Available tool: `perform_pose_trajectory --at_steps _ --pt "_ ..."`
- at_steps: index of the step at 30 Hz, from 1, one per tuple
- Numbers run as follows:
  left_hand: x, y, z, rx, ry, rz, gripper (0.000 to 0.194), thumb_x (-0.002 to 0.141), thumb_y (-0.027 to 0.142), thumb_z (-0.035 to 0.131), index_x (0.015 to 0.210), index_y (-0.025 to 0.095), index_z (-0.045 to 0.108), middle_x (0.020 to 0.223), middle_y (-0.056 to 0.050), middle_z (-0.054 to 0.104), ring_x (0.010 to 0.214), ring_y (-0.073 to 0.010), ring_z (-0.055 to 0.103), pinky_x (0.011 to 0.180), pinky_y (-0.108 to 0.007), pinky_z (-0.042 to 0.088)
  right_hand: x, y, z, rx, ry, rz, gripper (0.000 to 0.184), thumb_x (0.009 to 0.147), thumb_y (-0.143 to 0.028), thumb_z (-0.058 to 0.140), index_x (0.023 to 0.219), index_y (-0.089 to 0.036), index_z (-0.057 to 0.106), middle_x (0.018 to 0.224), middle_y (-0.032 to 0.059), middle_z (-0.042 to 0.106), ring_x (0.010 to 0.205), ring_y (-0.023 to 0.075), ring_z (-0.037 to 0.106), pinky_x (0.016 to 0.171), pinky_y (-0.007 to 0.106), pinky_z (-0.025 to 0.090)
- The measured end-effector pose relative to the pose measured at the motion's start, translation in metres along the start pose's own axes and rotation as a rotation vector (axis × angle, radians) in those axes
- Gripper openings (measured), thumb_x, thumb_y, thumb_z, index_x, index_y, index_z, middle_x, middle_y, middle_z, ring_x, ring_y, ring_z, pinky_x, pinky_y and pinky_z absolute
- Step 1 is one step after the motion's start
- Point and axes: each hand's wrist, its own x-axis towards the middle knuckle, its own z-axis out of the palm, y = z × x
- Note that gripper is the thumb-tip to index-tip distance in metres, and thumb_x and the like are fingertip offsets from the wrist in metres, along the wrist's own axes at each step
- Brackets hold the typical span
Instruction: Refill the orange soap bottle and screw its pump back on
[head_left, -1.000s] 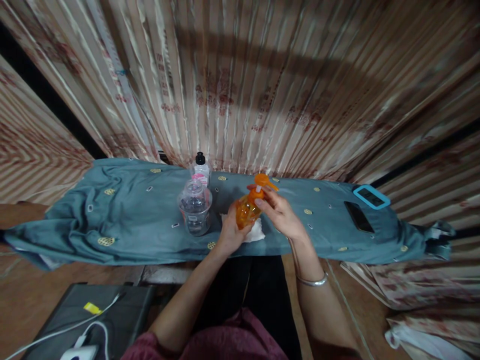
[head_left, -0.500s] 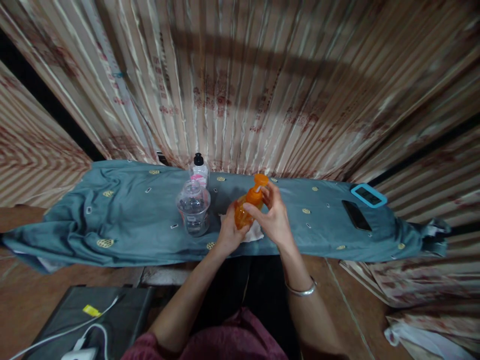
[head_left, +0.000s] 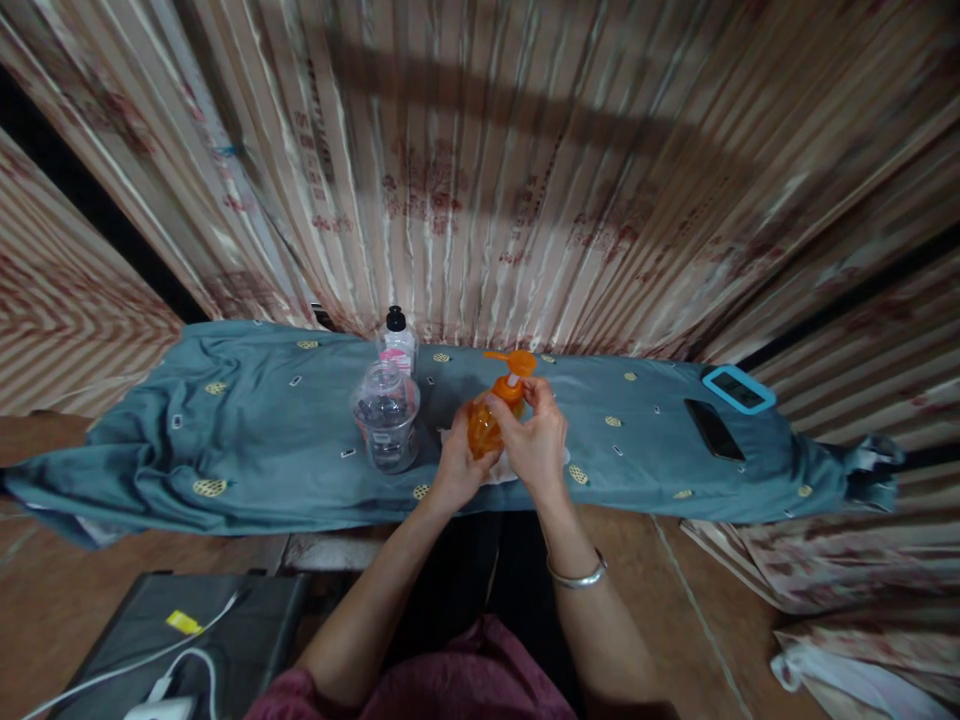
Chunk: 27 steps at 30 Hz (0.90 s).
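My left hand (head_left: 456, 468) is wrapped round the body of an orange pump bottle (head_left: 487, 425) held just above the teal cloth (head_left: 247, 440) on the table. My right hand (head_left: 534, 440) grips the bottle's orange pump collar (head_left: 513, 388) with fingers closed round it; the pump spout points left. A white tissue (head_left: 504, 470) lies under the bottle. Left of the hands stands a clear plastic jar with a domed lid (head_left: 387, 418), and behind it a small clear bottle with a black cap (head_left: 397, 340).
A black phone (head_left: 714, 430) and a device with a blue frame (head_left: 738, 389) lie on the cloth at the right. Striped curtains hang behind the table. A dark case with white cables (head_left: 187, 640) sits on the floor at lower left.
My right hand has turned round the pump head, so the spout swung from pointing right to pointing left. The bottle stands more upright and a little closer to me.
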Motion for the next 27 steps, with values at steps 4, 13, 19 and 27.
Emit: perform_pose_trajectory --at_steps 4,13,19,27 --pt "0.001 0.007 0.0 -0.023 -0.003 -0.063 0.074 0.077 0.024 0.077 0.142 0.018 0.042 0.142 -0.017 0.062 0.131 -0.0324 0.064 0.115 -0.051 0.051 0.005 0.005 -0.008 0.067 -0.166 0.006 0.045 0.081 -0.047 0.077 0.114 -0.023 0.06 0.111 0.0073 0.075 0.107 0.0265 0.071 0.1 0.042 0.053" --pt "0.001 0.007 0.004 -0.091 0.009 -0.096 0.072 0.078 0.024 0.077 0.142 0.021 0.044 0.141 -0.015 0.063 0.131 -0.0314 0.064 0.117 -0.054 0.049 0.035 0.006 -0.037 0.204 -0.619 -0.048 0.035 0.09 -0.047 0.07 0.118 -0.025 0.068 0.138 0.0079 0.069 0.133 0.0282 0.061 0.119 0.047 0.04" --pt "0.0 0.004 0.005 -0.096 0.006 -0.095 0.071 0.08 0.028 0.077 0.142 0.021 0.044 0.14 -0.016 0.062 0.129 -0.0312 0.065 0.116 -0.054 0.049 0.027 0.012 -0.027 0.367 -0.507 -0.006 0.037 0.088 -0.052 0.074 0.114 -0.026 0.071 0.13 0.0063 0.074 0.122 0.0263 0.066 0.109 0.04 0.048" --pt "0.001 0.008 0.004 -0.094 -0.012 -0.102 0.072 0.081 0.028 0.076 0.144 0.019 0.041 0.146 -0.018 0.059 0.135 -0.0313 0.062 0.119 -0.052 0.048 0.023 0.011 -0.023 0.197 -0.438 -0.065 0.028 0.091 -0.041 0.067 0.114 -0.026 0.068 0.12 0.0054 0.076 0.115 0.0261 0.068 0.104 0.041 0.049"
